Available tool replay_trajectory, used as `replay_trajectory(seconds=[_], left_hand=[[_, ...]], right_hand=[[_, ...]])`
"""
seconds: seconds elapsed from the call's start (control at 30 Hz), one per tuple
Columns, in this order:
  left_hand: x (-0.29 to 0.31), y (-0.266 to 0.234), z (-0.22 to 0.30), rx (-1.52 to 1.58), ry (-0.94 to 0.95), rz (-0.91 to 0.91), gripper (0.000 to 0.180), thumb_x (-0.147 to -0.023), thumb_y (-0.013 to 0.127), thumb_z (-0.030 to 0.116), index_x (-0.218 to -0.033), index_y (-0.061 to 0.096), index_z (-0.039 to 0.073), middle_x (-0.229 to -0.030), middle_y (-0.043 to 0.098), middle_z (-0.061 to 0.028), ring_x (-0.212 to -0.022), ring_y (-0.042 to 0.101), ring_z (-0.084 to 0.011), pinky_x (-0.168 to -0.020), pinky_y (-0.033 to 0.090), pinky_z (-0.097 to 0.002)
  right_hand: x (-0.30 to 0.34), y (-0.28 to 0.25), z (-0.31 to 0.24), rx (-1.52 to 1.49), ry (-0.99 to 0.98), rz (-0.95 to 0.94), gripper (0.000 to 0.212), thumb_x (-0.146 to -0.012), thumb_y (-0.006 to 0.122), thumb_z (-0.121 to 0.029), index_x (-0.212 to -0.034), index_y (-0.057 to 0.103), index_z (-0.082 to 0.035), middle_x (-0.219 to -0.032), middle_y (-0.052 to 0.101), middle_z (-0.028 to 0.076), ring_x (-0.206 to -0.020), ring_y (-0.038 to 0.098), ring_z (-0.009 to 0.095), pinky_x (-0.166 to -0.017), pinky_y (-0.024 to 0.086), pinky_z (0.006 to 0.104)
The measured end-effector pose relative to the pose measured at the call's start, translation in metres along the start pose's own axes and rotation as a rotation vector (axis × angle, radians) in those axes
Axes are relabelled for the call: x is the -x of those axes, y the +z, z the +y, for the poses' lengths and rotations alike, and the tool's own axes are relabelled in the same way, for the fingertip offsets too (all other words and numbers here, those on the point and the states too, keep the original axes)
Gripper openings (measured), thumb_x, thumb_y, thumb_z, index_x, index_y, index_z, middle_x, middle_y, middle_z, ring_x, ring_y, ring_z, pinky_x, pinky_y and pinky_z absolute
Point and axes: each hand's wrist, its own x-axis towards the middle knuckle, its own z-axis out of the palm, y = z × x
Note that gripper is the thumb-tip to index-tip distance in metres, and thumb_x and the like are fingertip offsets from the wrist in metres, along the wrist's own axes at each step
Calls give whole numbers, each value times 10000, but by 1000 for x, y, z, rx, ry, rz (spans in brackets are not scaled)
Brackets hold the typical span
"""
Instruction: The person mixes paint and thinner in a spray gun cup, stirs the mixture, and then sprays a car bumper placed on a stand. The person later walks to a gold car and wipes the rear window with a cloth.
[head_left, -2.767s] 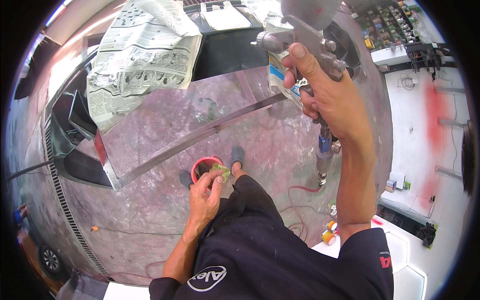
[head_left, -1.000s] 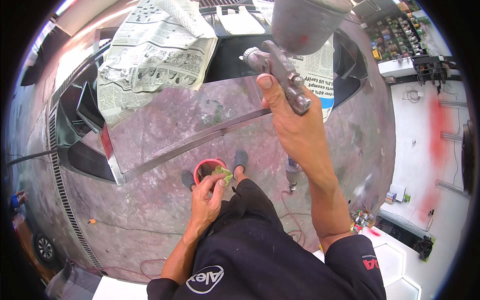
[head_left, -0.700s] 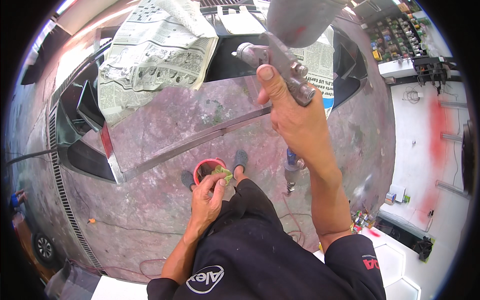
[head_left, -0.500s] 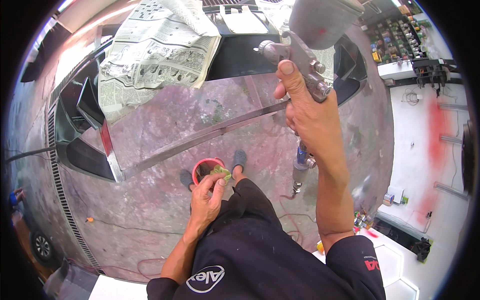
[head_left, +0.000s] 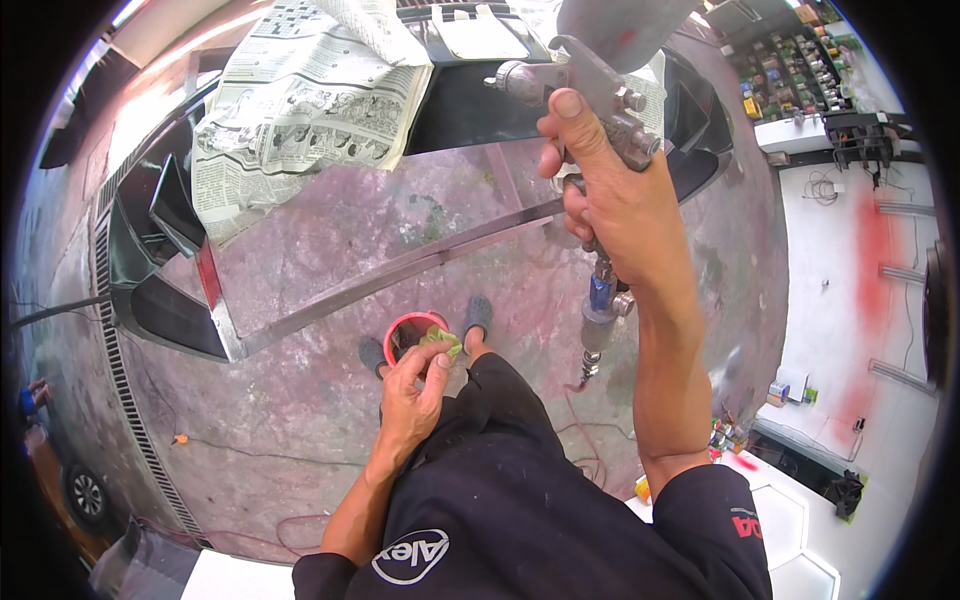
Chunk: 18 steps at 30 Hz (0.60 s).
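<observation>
My right hand (head_left: pixel 628 200) is wrapped round the handle of a metal spray gun (head_left: pixel 590 88), raised in front of me with its nozzle toward the left. A grey paint cup (head_left: pixel 625 35) sits on top of the gun, cut off by the view's upper edge. Below the handle hang a blue-and-silver air regulator (head_left: pixel 602 300) and a thin hose. My left hand (head_left: pixel 413 388) is low by my knees, fingers pinched on a crumpled yellow-green cloth (head_left: pixel 442 343). Just beyond it shows a red-rimmed round container (head_left: pixel 393 340); whether the hand also touches it I cannot tell.
A car bumper (head_left: pixel 390 270) stretches across ahead of me, partly covered by newspaper sheets (head_left: pixel 300 130). A floor drain grate (head_left: pixel 140 430) runs along the left. Cables and hoses lie on the stained floor (head_left: pixel 260 400). White surfaces and shelves with small containers (head_left: pixel 790 75) stand right.
My right hand and the spray gun have moved slightly up and to the left. My left hand keeps its pinch on the cloth, almost unmoved.
</observation>
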Motion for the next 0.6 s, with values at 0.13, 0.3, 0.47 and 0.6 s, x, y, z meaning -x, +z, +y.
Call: replay_trajectory(seconds=[0.13,0.3,0.47,0.6], left_hand=[[0,0,0,-9,-11,1,225,-1096,681,162,-1238,763,9,-967,717,-69,-793,636,-136,-754,518,-296],[0,2,1,-5,-13,-5,220,-1098,680,161,-1233,763,9,-968,716,-68,-795,631,-135,-755,517,-296],[0,1,1,-12,-15,-3,227,-1101,678,171,-1236,764,10,-974,717,-67,-796,628,-137,-760,517,-300],[0,0,2,-23,-30,-10,235,-1104,676,183,-1238,765,11,-978,718,-68,-797,630,-139,-763,518,-301]], right_hand=[[-1,-7,3,11,-14,52,651,-995,767,-614,-1156,707,14,-849,646,24,-523,424,44,-464,349,242],[-1,-5,-1,19,-12,39,661,-987,772,-622,-1151,714,16,-853,646,24,-531,426,42,-465,350,240],[-1,7,-5,9,-122,-24,661,-976,783,-625,-1138,726,14,-855,650,24,-530,424,42,-466,351,246],[2,6,-8,-6,-109,-52,667,-969,789,-629,-1142,727,13,-848,645,23,-527,426,41,-463,351,249]])
